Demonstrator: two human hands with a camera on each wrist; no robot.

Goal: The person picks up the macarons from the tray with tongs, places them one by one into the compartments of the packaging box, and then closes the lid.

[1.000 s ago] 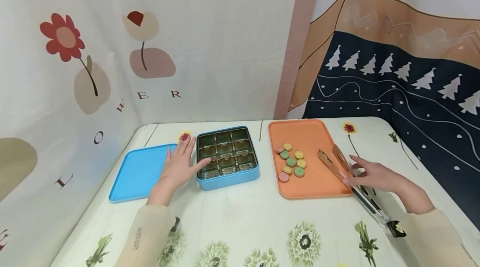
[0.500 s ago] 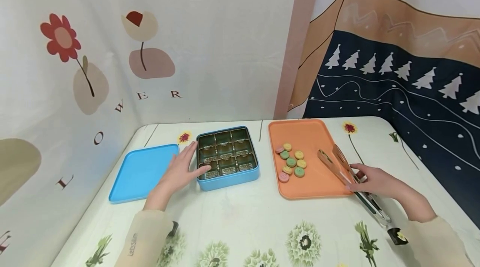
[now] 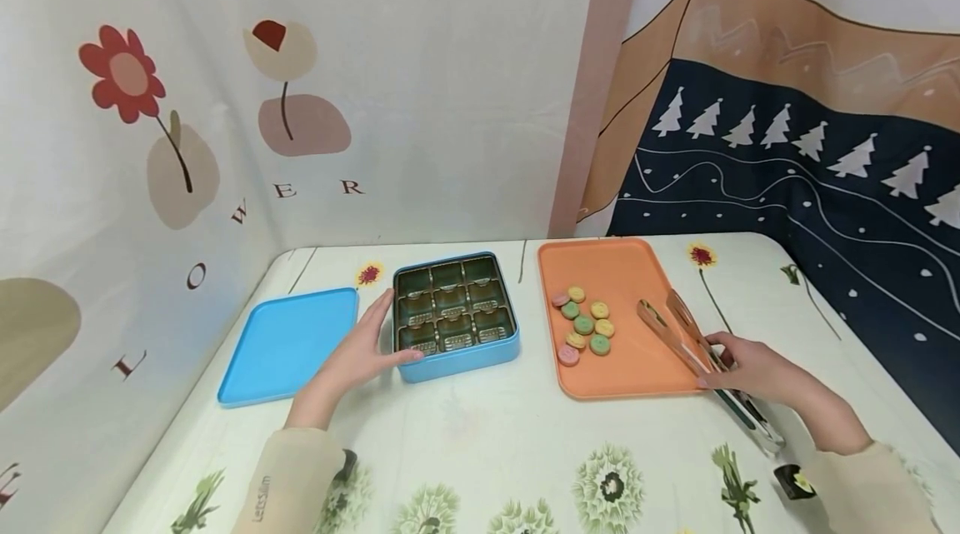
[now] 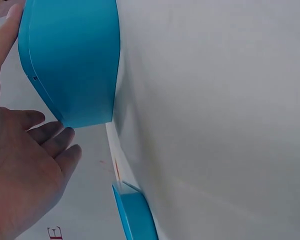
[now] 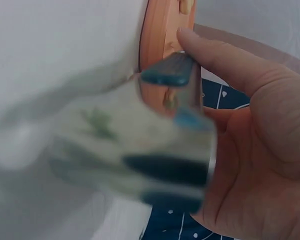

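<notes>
A blue square tin (image 3: 461, 361) with a dark tray insert of several compartments stands left of the table's middle. My left hand (image 3: 358, 357) is at its near left corner, thumb along the front rim and fingers by the left side; in the left wrist view the fingertips (image 4: 65, 137) meet or nearly meet the tin (image 4: 72, 60). My right hand (image 3: 765, 367) holds metal tongs (image 3: 675, 341) between thumb and fingers. The tong tips lie spread over an orange tray (image 3: 637, 267). Pink, yellow and green macaron-like sweets (image 3: 583, 324) lie on that tray's left half.
A flat blue lid (image 3: 281, 346) lies left of the tin. Flower prints mark the white tablecloth (image 3: 487, 434). Behind stands a printed fabric backdrop (image 3: 450, 101), with a dark tree-patterned cloth (image 3: 817, 184) at right.
My left hand has drawn back toward me along the tin's left side and its thumb has lowered to the front rim. My right hand has closed round the tongs.
</notes>
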